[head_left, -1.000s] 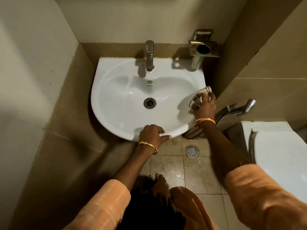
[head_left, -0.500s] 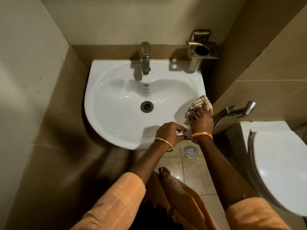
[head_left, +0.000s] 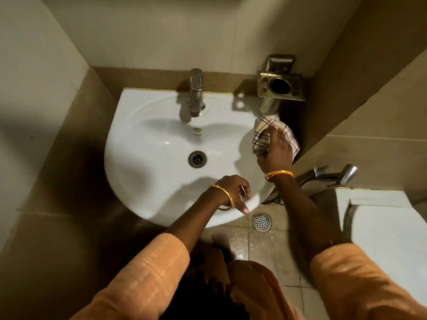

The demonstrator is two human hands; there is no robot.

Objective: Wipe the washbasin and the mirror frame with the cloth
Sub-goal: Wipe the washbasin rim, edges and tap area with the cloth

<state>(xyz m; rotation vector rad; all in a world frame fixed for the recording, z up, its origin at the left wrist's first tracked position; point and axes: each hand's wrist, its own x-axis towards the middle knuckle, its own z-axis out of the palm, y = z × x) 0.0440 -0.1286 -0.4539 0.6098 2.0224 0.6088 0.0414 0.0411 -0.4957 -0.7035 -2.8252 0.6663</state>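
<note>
A white washbasin [head_left: 147,158] hangs on the tiled wall, with a steel tap [head_left: 196,93] at its back and a drain [head_left: 197,159] in the bowl. My right hand [head_left: 275,151] presses a checked cream cloth [head_left: 262,130] flat on the basin's right rim, fingers spread over it. My left hand [head_left: 233,192] rests on the front rim, fingers curled over the edge, holding nothing loose. No mirror or mirror frame is in view.
A steel tumbler holder [head_left: 280,86] is fixed to the wall above the basin's right rear corner. A health faucet [head_left: 330,175] hangs on the right wall. A white toilet [head_left: 388,229] stands at the right. A floor drain [head_left: 261,221] sits on wet tiles below.
My right hand has slid the cloth back along the right rim toward the rear corner. My left hand has shifted slightly along the front rim. My head has tilted a little.
</note>
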